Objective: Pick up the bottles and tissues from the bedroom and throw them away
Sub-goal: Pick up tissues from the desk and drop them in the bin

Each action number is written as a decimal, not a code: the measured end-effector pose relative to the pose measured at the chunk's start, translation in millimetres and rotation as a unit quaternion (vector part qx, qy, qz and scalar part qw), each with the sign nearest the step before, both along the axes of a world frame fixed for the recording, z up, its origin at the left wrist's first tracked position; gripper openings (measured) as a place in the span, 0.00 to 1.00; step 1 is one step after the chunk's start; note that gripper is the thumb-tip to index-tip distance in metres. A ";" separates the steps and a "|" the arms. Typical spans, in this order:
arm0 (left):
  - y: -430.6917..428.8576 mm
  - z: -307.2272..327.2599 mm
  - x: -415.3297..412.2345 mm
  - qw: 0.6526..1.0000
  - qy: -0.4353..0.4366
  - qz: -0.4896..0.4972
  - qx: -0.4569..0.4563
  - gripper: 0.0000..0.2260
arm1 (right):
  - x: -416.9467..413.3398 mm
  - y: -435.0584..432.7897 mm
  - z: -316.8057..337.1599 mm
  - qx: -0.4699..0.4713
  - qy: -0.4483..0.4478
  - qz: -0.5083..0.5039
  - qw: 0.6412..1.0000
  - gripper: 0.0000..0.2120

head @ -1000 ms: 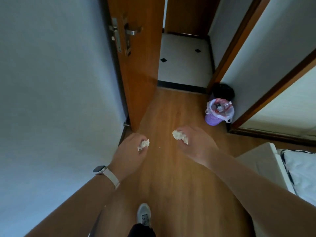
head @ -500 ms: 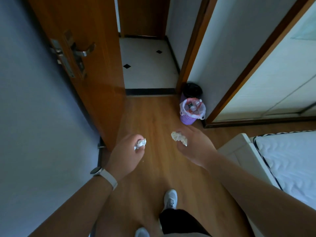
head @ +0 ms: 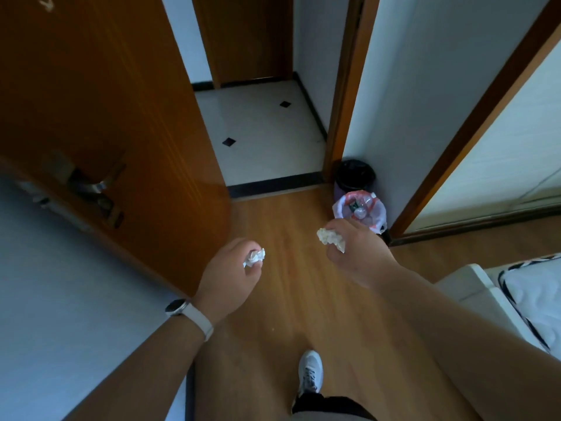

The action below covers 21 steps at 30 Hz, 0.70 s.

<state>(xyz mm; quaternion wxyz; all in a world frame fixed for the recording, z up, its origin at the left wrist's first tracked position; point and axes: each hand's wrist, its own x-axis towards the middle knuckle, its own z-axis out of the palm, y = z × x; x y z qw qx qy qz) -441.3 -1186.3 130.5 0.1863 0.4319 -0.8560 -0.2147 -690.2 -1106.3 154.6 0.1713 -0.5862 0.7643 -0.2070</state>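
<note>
Here, your fingers are hiding most of both wads. Your left hand (head: 226, 275) is curling around the left tissue (head: 254, 257), with only a crumpled white corner poking out beside the thumb. Your right hand (head: 355, 253) is pinching the right tissue (head: 331, 238) at its fingertips, the rest tucked under the hand. Neither wad is showing a clear long axis, though the right one is trailing a short tail down toward the floor (head: 288, 299). You are holding two tissues, one per hand.

Just beyond your right hand, partly covered by its knuckles, the lined bin (head: 380, 215) is sitting mouth up. Clear bottles (head: 361, 212) are lying inside, too jumbled to count. One black bin (head: 355, 174) is standing just behind it.

The door (head: 121, 117) is standing open beyond your left hand, its handle (head: 97, 186) blurred. The bed (head: 534, 299) is running off the frame right of your right arm.
</note>
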 end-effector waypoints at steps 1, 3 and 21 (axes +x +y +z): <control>-13.4 3.9 -11.5 1.000 -0.007 -0.004 -0.002 0.06 | -10.0 -10.5 4.5 -0.003 -0.007 -0.003 1.000 0.18; -38.2 11.7 -36.5 1.000 -0.009 0.006 -0.003 0.06 | -29.4 -29.7 12.2 -0.008 -0.043 -0.022 0.999 0.18; -219.3 -5.2 -139.5 0.993 -0.004 -0.119 -0.022 0.08 | -121.0 -169.4 -16.3 0.013 0.008 -0.095 0.995 0.15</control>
